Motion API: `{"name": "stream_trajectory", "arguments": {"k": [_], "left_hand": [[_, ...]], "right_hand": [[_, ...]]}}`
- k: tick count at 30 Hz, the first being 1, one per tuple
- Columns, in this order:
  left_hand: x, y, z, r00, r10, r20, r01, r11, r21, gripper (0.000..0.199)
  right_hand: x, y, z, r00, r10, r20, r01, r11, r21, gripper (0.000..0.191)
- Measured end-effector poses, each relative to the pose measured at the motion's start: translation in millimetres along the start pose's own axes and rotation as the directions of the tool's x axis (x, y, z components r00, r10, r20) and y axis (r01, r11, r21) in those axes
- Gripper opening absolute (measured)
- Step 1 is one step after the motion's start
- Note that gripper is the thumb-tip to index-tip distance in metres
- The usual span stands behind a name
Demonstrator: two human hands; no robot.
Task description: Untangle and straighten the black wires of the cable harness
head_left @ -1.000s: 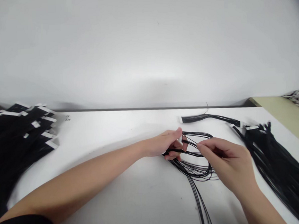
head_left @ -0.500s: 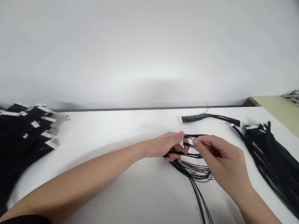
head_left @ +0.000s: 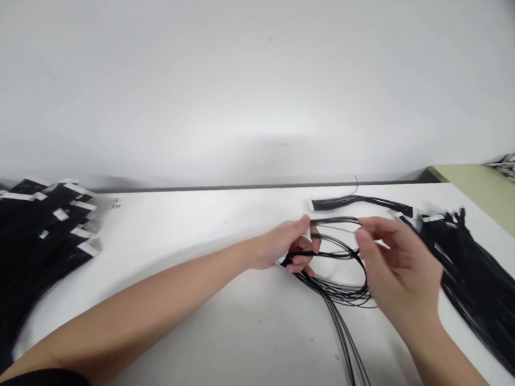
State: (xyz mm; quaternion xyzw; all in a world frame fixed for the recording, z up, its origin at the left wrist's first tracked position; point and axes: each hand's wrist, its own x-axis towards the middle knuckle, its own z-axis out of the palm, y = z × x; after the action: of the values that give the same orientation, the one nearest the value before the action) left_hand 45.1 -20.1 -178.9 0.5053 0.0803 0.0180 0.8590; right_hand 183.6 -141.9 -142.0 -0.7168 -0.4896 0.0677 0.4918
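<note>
1. At the left hand (head_left: 295,248): thumb and fingers pinching a white connector (head_left: 308,229), lower fingers curled around black wires (head_left: 321,292)
2. At the right hand (head_left: 402,266): thumb and forefinger apparently pressed together on a thin wire (head_left: 339,228), remaining fingers bent behind; slightly blurred
3. Find the black wires between both hands, above the table (head_left: 198,219), looping rightward and trailing to the lower edge of view
4. For good handling, as judged here: brace the white connector squarely, grip the thin wire near it, separate from neighbours without crossing, and pull gently to avoid kinks or strain at the joint
5. Beyond the hands, note a wire bundle (head_left: 370,201) with white ends, a right-hand cable pile (head_left: 481,267) and a left-hand cable pile (head_left: 23,257)
6. Near the left-hand cable pile, see dark writing (head_left: 116,203) on the table, in two short rows, too small to read surely; no brand or printed label legible on any white end
</note>
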Motion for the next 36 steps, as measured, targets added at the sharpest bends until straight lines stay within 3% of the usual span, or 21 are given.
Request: {"name": "stream_trajectory", "arguments": {"k": [3,5,8,10,16,24,27,31,36], "left_hand": [[2,-2,-6.2,0.998,-0.031,-0.053,0.020,0.979,-0.202,0.053],[3,-1,-8.5,0.996,-0.052,-0.076,0.025,0.949,-0.315,0.053],[3,2,-8.7,0.991,-0.059,-0.120,0.006,0.918,-0.396,0.051],[3,3,-7.7,0.987,-0.051,-0.151,-0.013,0.917,-0.398,0.050],[3,0,-5.6,0.981,0.049,-0.186,-0.093,0.967,-0.236,0.053],[3,-1,-2.5,0.961,0.042,-0.272,-0.074,0.991,-0.109,0.055],[3,-3,-2.6,0.961,0.038,-0.275,-0.070,0.992,-0.105,0.056],[4,-2,-1.6,0.973,0.079,-0.217,-0.104,0.989,-0.104,0.056],[3,1,0.6,0.970,0.077,-0.229,-0.110,0.985,-0.134,0.055]], "right_hand": [[8,8,-3,0.967,0.101,-0.234,-0.067,0.987,0.146,0.020],[13,16,-6,0.957,0.169,-0.237,-0.120,0.971,0.205,0.020],[14,21,-7,0.970,0.229,0.086,-0.233,0.971,0.048,0.017],[10,17,-3,0.922,0.258,0.290,-0.243,0.966,-0.087,0.017],[-7,4,16,0.872,0.223,0.436,-0.278,0.958,0.065,0.017],[-12,11,25,0.823,0.034,0.568,-0.155,0.974,0.166,0.016],[-17,13,29,0.856,-0.010,0.518,-0.093,0.981,0.171,0.014],[-23,15,32,0.908,-0.127,0.400,0.088,0.990,0.113,0.010],[-32,10,31,0.914,-0.255,0.316,0.290,0.954,-0.070,0.012]]}}
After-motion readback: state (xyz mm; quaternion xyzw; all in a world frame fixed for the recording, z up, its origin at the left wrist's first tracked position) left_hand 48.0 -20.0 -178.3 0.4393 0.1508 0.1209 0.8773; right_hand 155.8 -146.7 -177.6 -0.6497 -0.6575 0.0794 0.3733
